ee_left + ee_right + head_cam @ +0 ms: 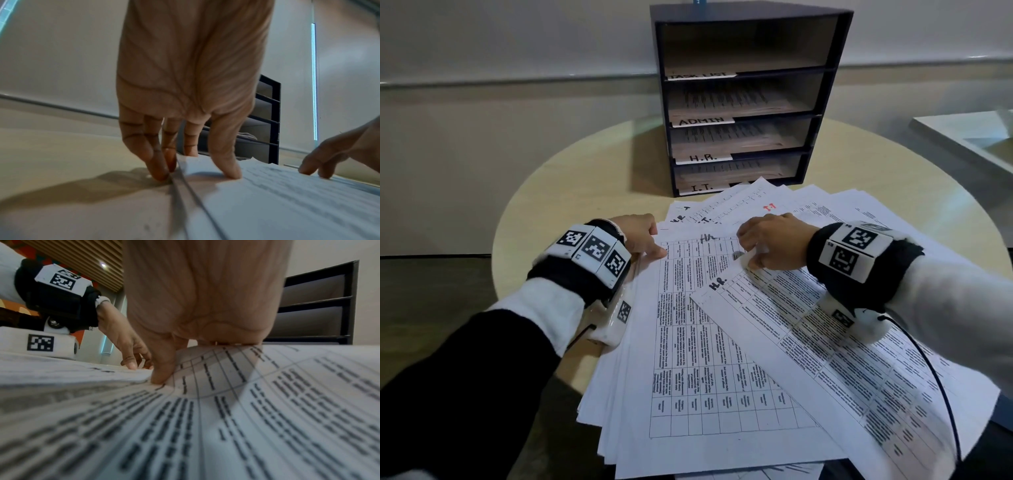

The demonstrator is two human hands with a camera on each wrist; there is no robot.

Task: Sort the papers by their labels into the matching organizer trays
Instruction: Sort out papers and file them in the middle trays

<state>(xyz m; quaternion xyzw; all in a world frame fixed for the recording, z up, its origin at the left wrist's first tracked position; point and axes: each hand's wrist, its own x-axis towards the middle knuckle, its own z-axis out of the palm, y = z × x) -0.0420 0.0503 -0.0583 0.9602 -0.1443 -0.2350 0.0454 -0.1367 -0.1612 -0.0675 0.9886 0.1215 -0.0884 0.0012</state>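
Note:
A fanned pile of printed papers (pixel 688 359) covers the near half of the round table (pixel 585 178). On top lies a slanted sheet labelled H.R. (pixel 791 325). My right hand (pixel 751 255) pinches its far edge, which curls up under the thumb (pixel 160 376) in the right wrist view. At the pile's far left corner is my left hand (pixel 650 240): its thumb (pixel 232 173) presses on the top sheet and its straight fingers (pixel 160 172) touch the table beside the pile's edge. Behind stands the dark organizer (pixel 828 85) with trays marked TASK LIST, ADMIN, H.R. (pixel 703 158) and I.T.
Several sheets lie in the ADMIN, H.R. and I.T. trays. More sheets marked H.R. and a red I.T. (pixel 769 207) fan out towards the organizer. A white-framed surface (pixel 962 137) sits at the right. A black cable (pixel 935 370) trails from my right wrist.

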